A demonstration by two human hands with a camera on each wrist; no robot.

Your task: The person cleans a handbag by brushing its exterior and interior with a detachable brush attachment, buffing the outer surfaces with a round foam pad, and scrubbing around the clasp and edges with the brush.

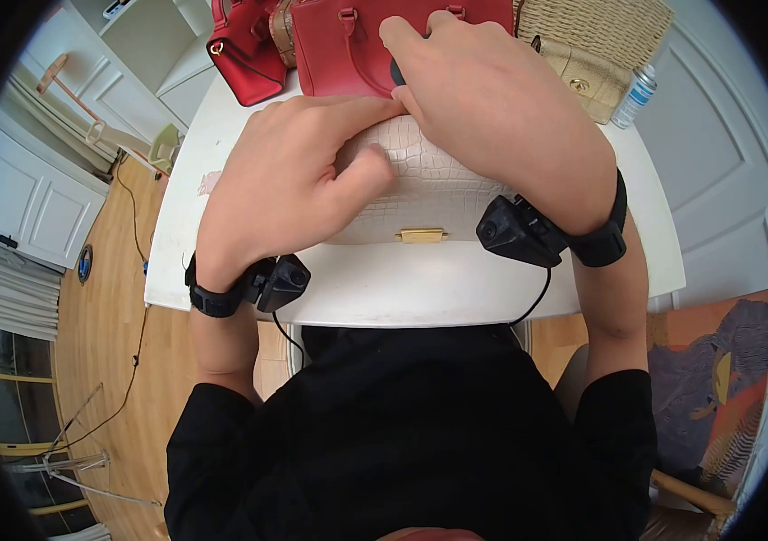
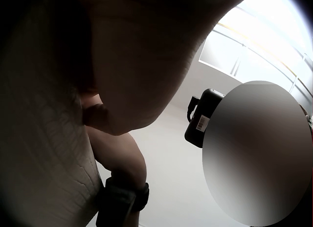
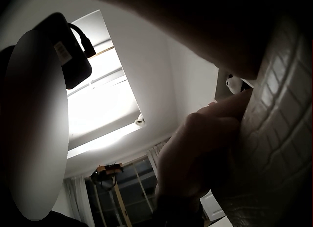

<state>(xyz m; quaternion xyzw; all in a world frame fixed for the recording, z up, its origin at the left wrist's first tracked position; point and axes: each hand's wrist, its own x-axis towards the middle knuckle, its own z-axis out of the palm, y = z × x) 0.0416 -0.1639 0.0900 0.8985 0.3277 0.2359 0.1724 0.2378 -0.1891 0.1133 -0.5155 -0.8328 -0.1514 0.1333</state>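
Note:
A cream handbag with a crocodile-like embossed surface and a gold clasp lies in front of me. My left hand holds the bag at its upper left, thumb across the front and index finger reaching along the top. Over its upper right arches my right hand, gripping a small dark object mostly hidden by the fingers; I cannot tell its kind. The hands nearly meet at the bag's top. In the right wrist view, the left hand shows curled against the embossed bag.
The white table bears a red handbag, a smaller red bag, a gold bag, a woven straw bag and a spray can along its far side. Thin cables hang from both wrist cameras.

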